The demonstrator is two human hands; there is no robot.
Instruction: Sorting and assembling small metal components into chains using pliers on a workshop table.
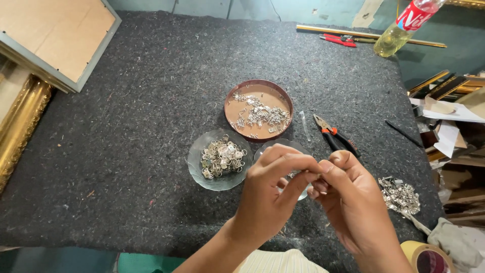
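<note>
Carefully now: your left hand (pixel 270 194) and right hand (pixel 348 197) meet fingertip to fingertip, pinching something too small to make out. Work over the near clear glass dish (pixel 262 150), so a dropped piece lands there.

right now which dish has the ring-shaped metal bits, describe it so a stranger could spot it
On the dark grey felt tabletop, find the round brown tray of small silvery parts near the middle. The clear glass dish sits just below-left of it, beside the left hand. It alone is transparent with a scalloped rim and holds looped rings.

Dark grey felt-covered worktable (pixel 126 151) against a teal wall (pixel 212 6)
</note>
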